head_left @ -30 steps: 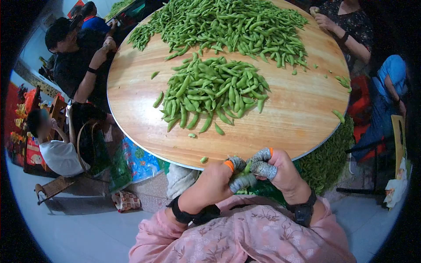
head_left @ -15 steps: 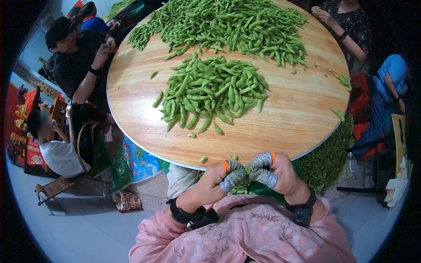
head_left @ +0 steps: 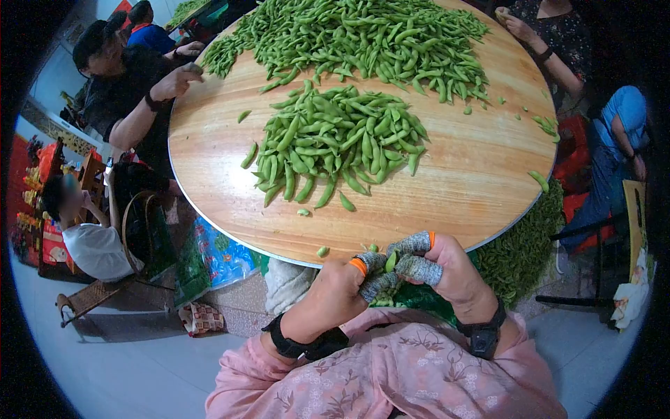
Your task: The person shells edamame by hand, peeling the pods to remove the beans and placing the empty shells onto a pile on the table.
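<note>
A small green edamame pod (head_left: 391,262) is pinched between my two hands, just past the near edge of the round wooden table (head_left: 481,188). My left hand (head_left: 336,288) is closed at its left side, wearing grey knitted finger covers with an orange band. My right hand (head_left: 452,274), in similar covers, closes on it from the right. Below the fingers, shelled beans (head_left: 385,299) lie in something green, partly hidden by my hands. Ahead lies a small pile of edamame pods (head_left: 335,140), with a few loose bits near the table's edge.
A much larger heap of pods (head_left: 370,42) covers the table's far side. People sit at left and upper right; one person's hand (head_left: 174,82) reaches over the left edge. Discarded pods (head_left: 520,258) are heaped below the right edge. A white cloth (head_left: 287,285) hangs at the near edge.
My hands have parted slightly and the pod now shows between my fingertips. At the left, the person in black has lowered both hands toward the table's edge.
</note>
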